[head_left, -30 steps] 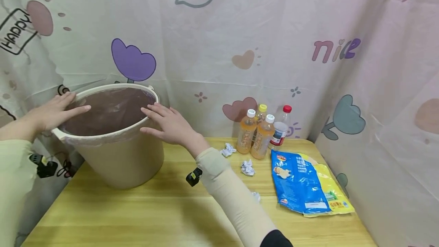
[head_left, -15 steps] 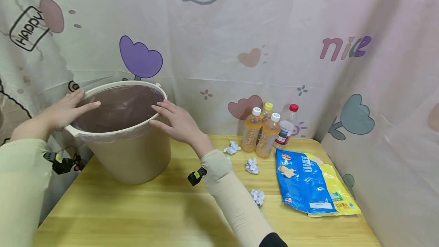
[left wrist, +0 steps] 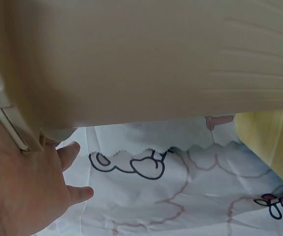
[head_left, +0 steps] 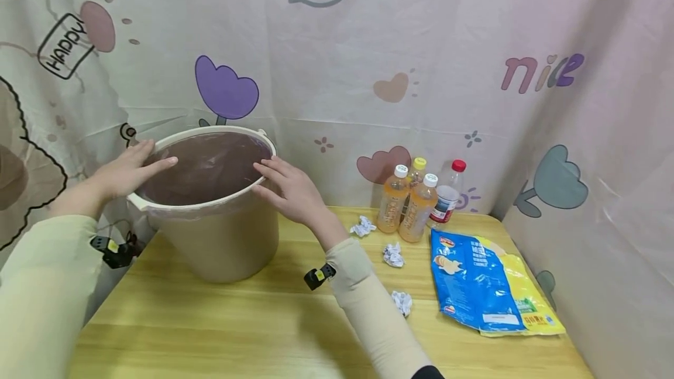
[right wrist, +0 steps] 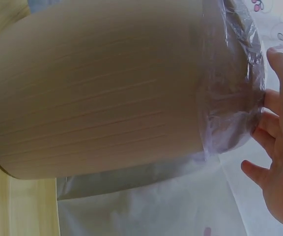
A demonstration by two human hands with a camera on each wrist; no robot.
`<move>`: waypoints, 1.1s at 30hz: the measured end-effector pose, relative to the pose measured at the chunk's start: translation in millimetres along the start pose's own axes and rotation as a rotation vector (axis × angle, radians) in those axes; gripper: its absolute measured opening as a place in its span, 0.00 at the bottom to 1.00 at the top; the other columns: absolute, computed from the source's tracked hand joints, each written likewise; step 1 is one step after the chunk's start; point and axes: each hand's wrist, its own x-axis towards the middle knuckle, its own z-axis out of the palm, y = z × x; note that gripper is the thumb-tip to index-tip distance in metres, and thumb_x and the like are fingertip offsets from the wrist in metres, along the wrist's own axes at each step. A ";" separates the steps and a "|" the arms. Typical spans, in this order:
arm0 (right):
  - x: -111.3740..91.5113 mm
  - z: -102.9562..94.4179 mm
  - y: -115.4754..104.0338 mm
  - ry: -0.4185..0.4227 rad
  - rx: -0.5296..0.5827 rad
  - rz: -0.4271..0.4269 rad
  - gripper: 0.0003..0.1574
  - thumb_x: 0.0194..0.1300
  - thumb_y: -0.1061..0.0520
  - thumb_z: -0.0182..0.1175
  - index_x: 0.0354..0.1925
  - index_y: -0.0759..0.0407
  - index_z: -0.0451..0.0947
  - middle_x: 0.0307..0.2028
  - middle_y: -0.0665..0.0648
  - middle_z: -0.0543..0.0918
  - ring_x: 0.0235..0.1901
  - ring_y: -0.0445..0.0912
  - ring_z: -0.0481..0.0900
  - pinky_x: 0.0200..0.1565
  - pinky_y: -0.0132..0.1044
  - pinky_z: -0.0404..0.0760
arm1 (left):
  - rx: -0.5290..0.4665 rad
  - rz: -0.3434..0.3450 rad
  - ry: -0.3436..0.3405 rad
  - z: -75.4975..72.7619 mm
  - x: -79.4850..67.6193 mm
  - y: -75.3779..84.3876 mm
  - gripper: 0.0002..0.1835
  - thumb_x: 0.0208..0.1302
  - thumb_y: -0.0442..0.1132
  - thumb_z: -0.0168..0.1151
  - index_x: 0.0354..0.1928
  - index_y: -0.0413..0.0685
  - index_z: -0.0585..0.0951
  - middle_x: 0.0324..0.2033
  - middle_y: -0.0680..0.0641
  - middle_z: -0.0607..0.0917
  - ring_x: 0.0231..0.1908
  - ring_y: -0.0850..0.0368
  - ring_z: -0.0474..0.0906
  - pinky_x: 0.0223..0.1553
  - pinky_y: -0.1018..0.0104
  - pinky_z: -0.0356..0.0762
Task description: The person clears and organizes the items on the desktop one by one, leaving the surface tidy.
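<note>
The bin stands upright at the left of the worktop, toward its far side, with a thin clear liner inside it and folded down over the rim. The left hand lies at the left part of the rim, fingers stretched out and thumb reaching over the opening; the right hand is at the right part of the rim, fingers extended and thumb apart from them. Both look loosely spread, and neither has a closed hold on anything. The bin is probably light for its bulk, with a stiff plastic wall that should keep its shape under a squeeze; its smooth, tapering side could slide through flat palms, so the rim, taken at left and right together, seems the surer hold. The liner looks soft and slippery, likely to bunch or tear if tugged, and is best pinched along with the rim. Well to the right are bottles, paper balls, a blue bag and a yellow bag.
</note>
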 end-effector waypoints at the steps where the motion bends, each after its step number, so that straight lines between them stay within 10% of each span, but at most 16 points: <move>1: -2.0 -0.2 0.9 0.008 0.002 0.000 0.34 0.71 0.35 0.50 0.71 0.41 0.65 0.71 0.44 0.68 0.75 0.39 0.54 0.74 0.34 0.55 | 0.009 -0.003 0.001 0.5 -1.2 2.9 0.50 0.72 0.67 0.31 0.72 0.32 0.28 0.71 0.27 0.27 0.71 0.26 0.20 0.65 0.23 0.29; 15: -39.6 -8.7 10.4 0.193 0.115 -0.050 0.31 0.69 0.44 0.55 0.67 0.49 0.71 0.67 0.52 0.74 0.73 0.47 0.61 0.72 0.45 0.62 | 0.104 -0.053 0.027 14.4 -12.2 45.3 0.54 0.67 0.73 0.31 0.75 0.36 0.32 0.74 0.29 0.33 0.72 0.25 0.27 0.60 0.17 0.29; 23: -61.3 -14.0 16.4 0.299 0.162 -0.055 0.45 0.71 0.25 0.32 0.64 0.51 0.74 0.65 0.53 0.76 0.71 0.50 0.65 0.71 0.48 0.63 | 0.099 -0.060 0.030 24.7 -14.1 67.2 0.55 0.65 0.76 0.32 0.76 0.40 0.33 0.75 0.31 0.34 0.73 0.27 0.27 0.61 0.19 0.28; 33: -82.0 -18.6 24.6 0.424 0.209 -0.097 0.40 0.73 0.30 0.39 0.60 0.55 0.77 0.61 0.58 0.79 0.69 0.55 0.68 0.69 0.52 0.66 | 0.102 -0.035 0.030 34.0 -9.0 88.0 0.56 0.64 0.77 0.33 0.76 0.41 0.35 0.76 0.33 0.35 0.74 0.30 0.28 0.63 0.20 0.28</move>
